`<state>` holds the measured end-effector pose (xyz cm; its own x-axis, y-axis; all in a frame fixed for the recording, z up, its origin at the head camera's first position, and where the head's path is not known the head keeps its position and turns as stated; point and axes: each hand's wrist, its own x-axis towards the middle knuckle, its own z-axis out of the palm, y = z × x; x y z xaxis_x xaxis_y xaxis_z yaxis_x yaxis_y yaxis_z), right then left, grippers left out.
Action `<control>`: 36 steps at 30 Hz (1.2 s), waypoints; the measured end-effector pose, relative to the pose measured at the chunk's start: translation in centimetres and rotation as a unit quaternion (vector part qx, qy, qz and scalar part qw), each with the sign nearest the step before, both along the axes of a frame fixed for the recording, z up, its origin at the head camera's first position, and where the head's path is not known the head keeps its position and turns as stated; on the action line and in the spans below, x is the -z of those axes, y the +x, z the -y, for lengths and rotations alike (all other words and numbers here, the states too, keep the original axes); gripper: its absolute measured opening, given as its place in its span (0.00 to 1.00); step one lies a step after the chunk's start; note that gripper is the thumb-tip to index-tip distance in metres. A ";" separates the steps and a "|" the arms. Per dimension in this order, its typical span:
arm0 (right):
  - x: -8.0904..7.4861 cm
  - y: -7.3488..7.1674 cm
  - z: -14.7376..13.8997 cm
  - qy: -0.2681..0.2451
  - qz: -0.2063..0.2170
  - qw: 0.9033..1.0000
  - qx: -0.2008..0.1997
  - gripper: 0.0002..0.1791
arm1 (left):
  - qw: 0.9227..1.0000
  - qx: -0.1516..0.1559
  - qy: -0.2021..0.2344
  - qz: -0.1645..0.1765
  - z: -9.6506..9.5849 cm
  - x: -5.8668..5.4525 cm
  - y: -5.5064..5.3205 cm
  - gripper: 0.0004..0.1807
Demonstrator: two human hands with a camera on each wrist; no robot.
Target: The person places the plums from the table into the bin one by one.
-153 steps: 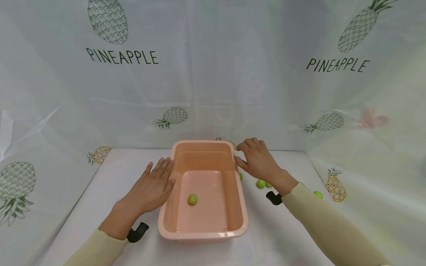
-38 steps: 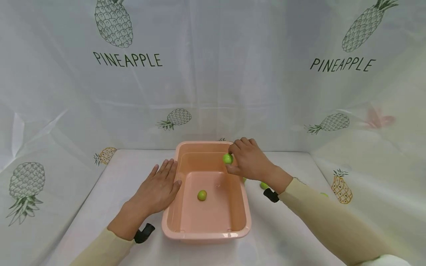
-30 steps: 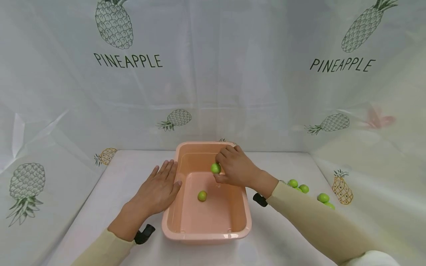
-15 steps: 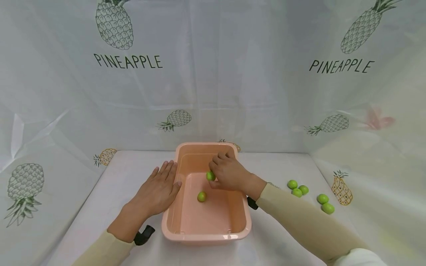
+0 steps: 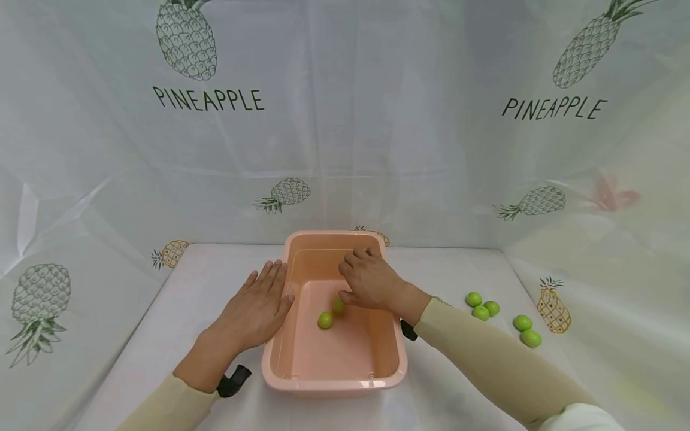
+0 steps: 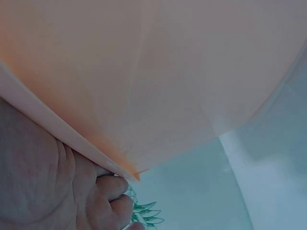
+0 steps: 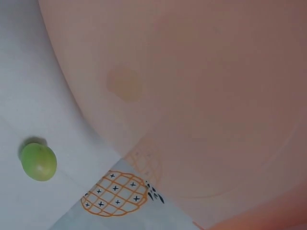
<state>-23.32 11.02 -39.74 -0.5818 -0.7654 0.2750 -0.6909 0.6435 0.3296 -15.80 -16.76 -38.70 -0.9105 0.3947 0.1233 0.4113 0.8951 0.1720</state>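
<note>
A pink plastic basin [image 5: 334, 385] stands on the white table. Inside, two small round green fruits sit close together: one [image 5: 325, 320] in plain sight, the other [image 5: 338, 306] just under my right hand. That right hand [image 5: 372, 280] hovers over the basin with thumb and fingers parted, holding nothing. My left hand [image 5: 250, 308] lies flat along the basin's left rim, fingers straight. In the left wrist view its palm [image 6: 38, 182] rests on the rim from beneath. Outside the basin, the right wrist view has a green fruit [image 7: 39, 161] on the table.
Several more green fruits [image 5: 481, 312] lie on the table to the right, with two [image 5: 530, 338] farther right. A pineapple-printed sheet [image 5: 345, 131] hangs behind and along the sides. Black straps [image 5: 234, 381] are at both wrists.
My right hand brought a green fruit from the right over the basin, lowered it and let it go; it now lies by the first fruit. The left hand stayed at the rim.
</note>
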 end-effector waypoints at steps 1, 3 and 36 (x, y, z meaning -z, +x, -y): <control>0.0 0.0 0.0 0.001 -0.001 1.000 0.001 0.21 | 1.000 0.000 0.001 0.000 0.0 0.0 0.0 0.37; 0.0 0.0 -0.1 0.001 0.000 1.000 0.003 0.20 | 1.000 -0.001 0.002 0.001 0.0 0.0 0.0 0.37; 1.8 -1.5 -13.7 -0.146 -0.045 0.980 0.124 0.16 | 1.000 -0.001 0.009 0.003 -0.1 0.2 0.1 0.37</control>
<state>-24.83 24.68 -41.56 -0.7027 -0.4847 0.5209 -0.4781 0.8638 0.1589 -15.67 -16.65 -38.87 -0.9122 0.3904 0.1245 0.4081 0.8929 0.1905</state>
